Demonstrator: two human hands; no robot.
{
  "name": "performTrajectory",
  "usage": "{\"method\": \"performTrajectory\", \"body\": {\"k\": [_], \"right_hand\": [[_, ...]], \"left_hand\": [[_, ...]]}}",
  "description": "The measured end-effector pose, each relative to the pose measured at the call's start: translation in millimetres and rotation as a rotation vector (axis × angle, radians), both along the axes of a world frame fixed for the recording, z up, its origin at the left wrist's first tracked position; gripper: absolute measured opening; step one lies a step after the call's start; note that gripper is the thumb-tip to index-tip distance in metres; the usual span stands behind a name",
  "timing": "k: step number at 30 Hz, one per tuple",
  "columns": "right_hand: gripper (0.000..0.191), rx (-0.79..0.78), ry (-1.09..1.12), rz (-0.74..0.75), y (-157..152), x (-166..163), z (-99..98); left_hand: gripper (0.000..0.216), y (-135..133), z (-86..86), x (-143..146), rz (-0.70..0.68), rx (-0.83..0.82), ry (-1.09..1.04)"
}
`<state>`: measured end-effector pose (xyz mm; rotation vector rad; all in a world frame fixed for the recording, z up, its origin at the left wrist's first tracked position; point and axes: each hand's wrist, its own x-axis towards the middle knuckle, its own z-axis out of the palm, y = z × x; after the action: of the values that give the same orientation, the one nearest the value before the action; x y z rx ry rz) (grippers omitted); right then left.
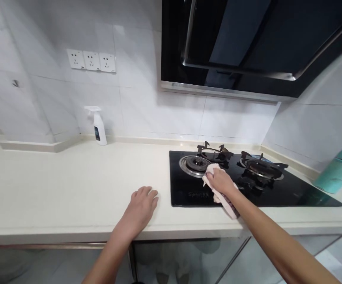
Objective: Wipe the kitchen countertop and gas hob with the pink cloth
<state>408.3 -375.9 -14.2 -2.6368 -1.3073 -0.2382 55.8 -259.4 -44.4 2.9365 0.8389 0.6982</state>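
Note:
My right hand [220, 180] is closed on a pale pink cloth [226, 204], pressing it against the black glass gas hob [188, 189]. The bunched cloth lies at the right edge of the left burner [197, 163], and its tail hangs toward the counter's front. Behind that burner a black pan support [213, 154] sits off to the back. The right burner [262, 169] has its own support around it. Left of the hob, my left hand [142, 203] lies on the pale countertop [70, 185], fingers a little apart and holding nothing.
A white spray bottle [99, 128] stands against the back wall at left, below several wall sockets [91, 60]. The black range hood [230, 43] hangs low over the hob. A turquoise container [338, 171] is at the right. Cabinet fronts [171, 260] run below the counter edge.

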Motion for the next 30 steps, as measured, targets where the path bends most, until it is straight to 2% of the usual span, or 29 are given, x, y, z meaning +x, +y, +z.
{"method": "performTrajectory", "body": {"k": [4, 9, 13, 17, 19, 24, 30], "right_hand": [[0.052, 0.051, 0.019, 0.235, -8, -72, 1.7], [0.042, 0.113, 0.039, 0.550, 8, -163, 5.1], [0.038, 0.202, 0.143, 0.745, 11, -194, -0.2], [0.034, 0.282, 0.257, 0.749, -3, -186, -3.7], [0.033, 0.298, 0.247, 0.695, -14, -174, -1.1], [0.030, 0.178, 0.130, 0.277, -37, -122, 11.7], [0.041, 0.075, 0.085, 0.004, -36, -40, 17.6]], "left_hand": [[0.030, -2, 3.4, 0, 0.010, 0.025, 0.023], [0.032, 6, -2.0, 0, 0.000, 0.053, 0.011], [0.034, 17, -11.3, -2, -0.043, 0.053, -0.040], [0.036, 28, -18.9, -4, -0.057, 0.076, -0.093], [0.036, 32, -20.9, -5, -0.055, 0.083, -0.104], [0.037, 39, -23.4, -5, -0.020, 0.072, -0.113], [0.045, 45, -30.2, -6, 0.000, 0.069, -0.117]]}}
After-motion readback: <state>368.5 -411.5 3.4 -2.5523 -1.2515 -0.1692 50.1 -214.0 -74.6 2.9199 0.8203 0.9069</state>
